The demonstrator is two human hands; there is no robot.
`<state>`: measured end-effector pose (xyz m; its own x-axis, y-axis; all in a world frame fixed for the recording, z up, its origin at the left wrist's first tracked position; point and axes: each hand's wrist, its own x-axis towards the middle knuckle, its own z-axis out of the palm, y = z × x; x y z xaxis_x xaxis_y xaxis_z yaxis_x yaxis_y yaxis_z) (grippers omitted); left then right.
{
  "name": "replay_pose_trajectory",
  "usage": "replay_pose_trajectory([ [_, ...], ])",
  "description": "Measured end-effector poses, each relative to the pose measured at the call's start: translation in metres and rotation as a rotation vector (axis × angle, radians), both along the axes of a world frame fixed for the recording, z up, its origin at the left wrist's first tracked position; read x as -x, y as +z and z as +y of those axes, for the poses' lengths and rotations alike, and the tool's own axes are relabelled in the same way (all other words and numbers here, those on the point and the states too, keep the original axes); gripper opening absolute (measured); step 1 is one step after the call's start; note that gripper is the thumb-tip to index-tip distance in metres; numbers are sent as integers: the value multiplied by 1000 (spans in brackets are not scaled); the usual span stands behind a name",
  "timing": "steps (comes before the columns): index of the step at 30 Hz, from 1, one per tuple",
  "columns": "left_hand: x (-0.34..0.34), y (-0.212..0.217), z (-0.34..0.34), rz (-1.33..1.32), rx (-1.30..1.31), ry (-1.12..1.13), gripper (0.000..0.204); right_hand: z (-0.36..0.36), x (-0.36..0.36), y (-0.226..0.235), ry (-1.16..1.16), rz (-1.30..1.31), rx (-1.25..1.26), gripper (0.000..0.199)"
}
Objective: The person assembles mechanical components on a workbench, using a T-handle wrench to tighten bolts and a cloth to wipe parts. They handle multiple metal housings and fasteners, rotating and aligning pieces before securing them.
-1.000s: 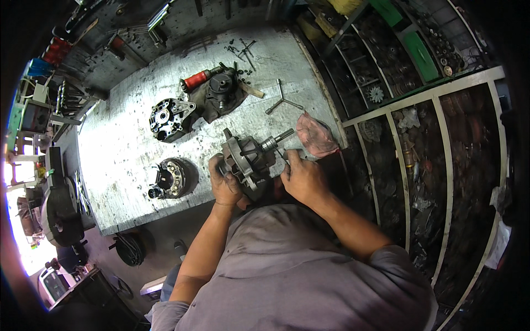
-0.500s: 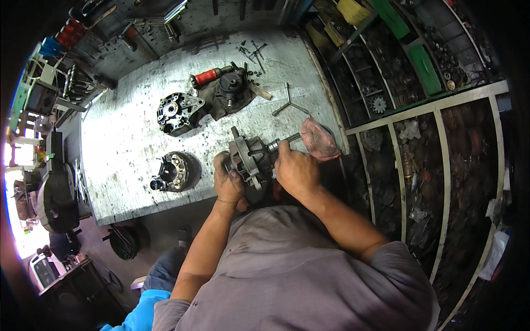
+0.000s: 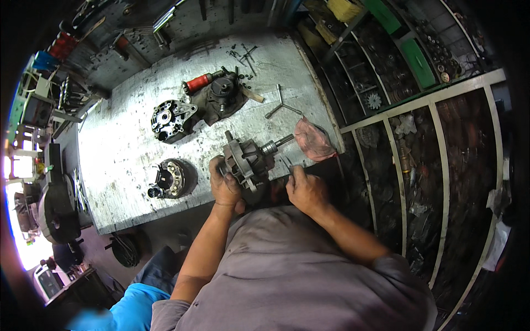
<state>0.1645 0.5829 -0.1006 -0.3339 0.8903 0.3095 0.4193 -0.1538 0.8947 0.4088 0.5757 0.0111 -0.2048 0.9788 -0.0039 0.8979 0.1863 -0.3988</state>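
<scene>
My left hand (image 3: pixel 223 186) is closed round the near left side of an alternator rotor (image 3: pixel 241 158), a grey metal body with claw-like poles. Its shaft (image 3: pixel 282 141) points right, towards the pink cloth. Just right of the rotor, my right hand (image 3: pixel 307 191) is closed in a pinch. From its fingers a thin, dark pointed piece (image 3: pixel 286 163) sticks out towards the rotor; its exact kind is too small to make out. The right hand is apart from the rotor.
On the metal-topped bench (image 3: pixel 124 124) lie an alternator housing (image 3: pixel 172 118), a ring-shaped part (image 3: pixel 175 177), a red-handled tool (image 3: pixel 199 83), a dark round part (image 3: pixel 223 88), a three-armed wrench (image 3: pixel 281 103) and a pink cloth (image 3: pixel 313 139). Shelving (image 3: pixel 411 105) stands right. Someone's blue sleeve (image 3: pixel 132 306) shows lower left.
My right hand has come off the rotor's shaft end and moved down and right, uncovering the shaft. The left hand keeps hold of the rotor. The whole view has shifted slightly.
</scene>
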Motion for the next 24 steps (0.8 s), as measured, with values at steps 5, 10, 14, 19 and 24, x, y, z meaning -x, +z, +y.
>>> replay_pose_trajectory([
  [5, 1, -2, 1, -21, -11, -8, 84, 13, 16, 5, 35, 52, -79, 19],
  [10, 2, -4, 0, 12, -25, 1, 83, 20, 24, 14, 25, -46, -55, 20],
  [14, 2, -3, 0, 13, -27, -3, 80, 33, 35, 20, 65, -150, -67, 24],
  [19, 1, 1, 2, 38, -23, 3, 79, 32, 28, 8, 86, -207, -23, 28],
  [24, 2, -1, 0, 86, -40, 27, 79, 0, -10, -16, 87, -170, 139, 26],
])
